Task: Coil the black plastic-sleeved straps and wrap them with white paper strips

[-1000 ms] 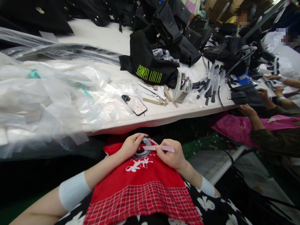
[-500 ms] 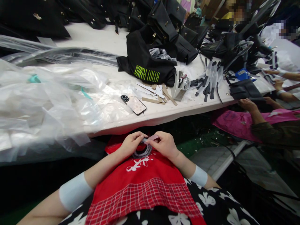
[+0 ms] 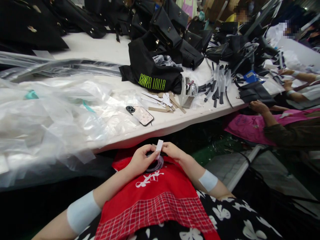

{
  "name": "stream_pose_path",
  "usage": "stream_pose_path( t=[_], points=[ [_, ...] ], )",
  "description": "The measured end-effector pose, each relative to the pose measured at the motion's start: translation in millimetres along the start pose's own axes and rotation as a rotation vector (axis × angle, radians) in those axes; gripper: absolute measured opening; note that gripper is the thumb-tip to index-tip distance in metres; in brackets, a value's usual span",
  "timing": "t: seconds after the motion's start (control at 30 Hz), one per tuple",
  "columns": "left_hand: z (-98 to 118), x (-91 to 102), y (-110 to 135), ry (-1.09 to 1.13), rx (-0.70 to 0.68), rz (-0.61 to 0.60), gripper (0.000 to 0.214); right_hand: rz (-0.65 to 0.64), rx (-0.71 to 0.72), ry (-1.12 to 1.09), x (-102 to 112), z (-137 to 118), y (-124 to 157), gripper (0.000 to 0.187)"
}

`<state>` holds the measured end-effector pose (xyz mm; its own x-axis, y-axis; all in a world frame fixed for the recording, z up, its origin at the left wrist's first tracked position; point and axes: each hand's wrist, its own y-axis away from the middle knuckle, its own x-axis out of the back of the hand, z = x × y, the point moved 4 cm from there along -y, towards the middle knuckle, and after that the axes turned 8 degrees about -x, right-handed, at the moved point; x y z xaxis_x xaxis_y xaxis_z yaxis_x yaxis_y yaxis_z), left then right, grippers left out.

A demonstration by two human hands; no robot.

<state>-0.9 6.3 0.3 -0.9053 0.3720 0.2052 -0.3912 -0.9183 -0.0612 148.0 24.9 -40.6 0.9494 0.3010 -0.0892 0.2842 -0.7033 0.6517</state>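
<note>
In front of my red apron (image 3: pixel 147 196), my two hands meet around a coiled strap (image 3: pixel 158 164) that looks dark under a clear wrap. My left hand (image 3: pixel 142 159) is closed, its thumb pressing the lower end of a small white strip (image 3: pixel 159 145) that stands up between the hands. My right hand (image 3: pixel 173 150) is closed too, its fingers curled at the coil's upper right side. The fingertips behind the strip are partly hidden.
The white table (image 3: pixel 120 135) ahead holds a phone (image 3: pixel 140 115), clear plastic bags (image 3: pixel 62 113), cardboard strips (image 3: pixel 165 101), a black printed cloth bag (image 3: pixel 152 71) and several black handbags (image 3: pixel 166 26). At the right, a co-worker's hand (image 3: pixel 258 106) touches a black bag (image 3: pixel 256 91).
The white strip, earlier pinkish and low by my right thumb, now stands upright under my left thumb. My right fingers have shifted behind it. The view has moved slightly.
</note>
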Motion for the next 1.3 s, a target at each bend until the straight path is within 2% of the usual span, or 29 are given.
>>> stream_pose_path(
  t=[0.13, 0.2, 0.27, 0.37, 0.43, 0.5, 0.63, 0.77, 0.83, 0.9, 0.97, 1.07, 1.17, 1.3],
  points=[
    [2, 6.8, 0, -0.103, -0.059, 0.111, 0.021, 0.127, 0.213, -0.097, -8, -7, 7, 0.030],
    [0, 9.3, 0, -0.095, 0.001, 0.151, 0.021, 0.175, 0.304, -0.040, -9, -13, 14, 0.025],
    [-3, 7.4, 0, 0.006, 0.108, 0.112, 0.022, 0.190, 0.344, 0.021, -7, -18, 20, 0.023],
    [-2, 2.6, 1, 0.137, 0.207, 0.050, 0.022, 0.073, 0.287, 0.043, -1, -21, 26, 0.025],
    [4, 2.2, 1, 0.096, 0.181, 0.065, 0.018, -0.079, 0.217, -0.003, 1, -23, 29, 0.029],
    [11, 1.3, 1, 0.010, 0.127, 0.064, 0.014, -0.152, 0.179, -0.033, 3, -25, 31, 0.031],
    [20, 0.3, 4, -0.085, 0.050, 0.100, 0.012, -0.106, 0.127, -0.011, 6, -26, 29, 0.027],
    [24, -1.8, 8, -0.075, 0.034, 0.094, 0.021, -0.160, 0.015, 0.013, 4, -26, 26, 0.030],
    [24, -1.5, 9, -0.091, 0.031, 0.083, 0.023, -0.164, 0.003, 0.064, 2, -28, 26, 0.028],
    [21, 0.2, 7, -0.095, 0.066, 0.059, 0.024, -0.077, 0.091, 0.195, 2, -33, 31, 0.021],
    [14, 0.9, 4, -0.020, 0.185, -0.043, 0.024, 0.073, 0.287, 0.448, -1, -42, 40, 0.009],
    [5, 4.1, -2, 0.231, 0.358, -0.179, 0.029, 0.184, 0.615, 0.843, -12, -51, 58, 0.024],
    [4, 13.0, -11, 0.469, 0.392, -0.115, 0.033, 0.187, 0.796, 0.998, -18, -53, 69, 0.037],
    [4, 14.9, -18, 0.701, 0.444, 0.039, 0.033, 0.268, 0.901, 1.022, -15, -55, 73, 0.046]
  ],
)
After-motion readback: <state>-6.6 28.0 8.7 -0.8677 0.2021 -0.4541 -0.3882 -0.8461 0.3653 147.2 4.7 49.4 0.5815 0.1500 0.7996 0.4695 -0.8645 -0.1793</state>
